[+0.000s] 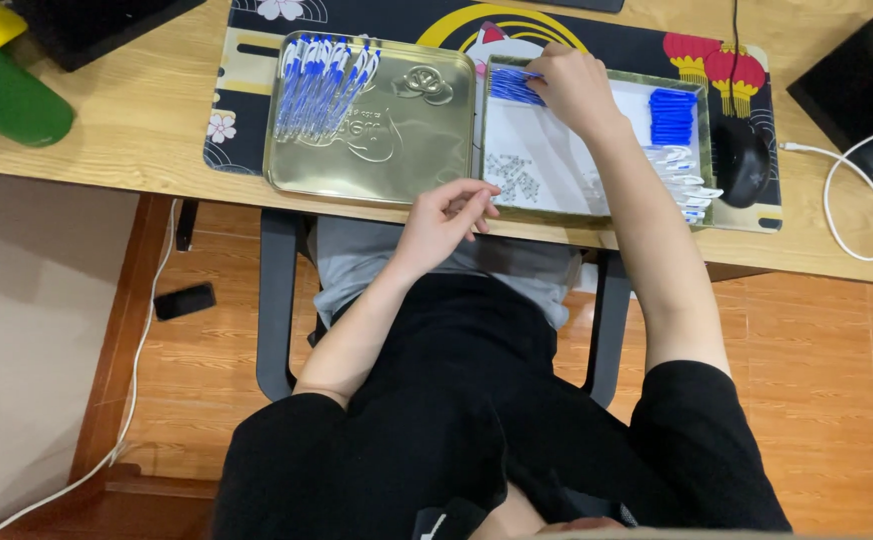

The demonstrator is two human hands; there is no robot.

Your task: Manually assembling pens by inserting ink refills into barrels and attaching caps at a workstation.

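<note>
Blue pen parts (513, 86) lie in a thin bunch at the far left corner of the white-lined tray (557, 170). The right hand (569, 88) rests on them, its grip pinched on a few. The left hand (444, 217) hovers at the bench (127, 120) edge, fingers curled together on something too small to tell. Finished pens (322, 85) lie on the shiny gold lid (397, 140).
</note>
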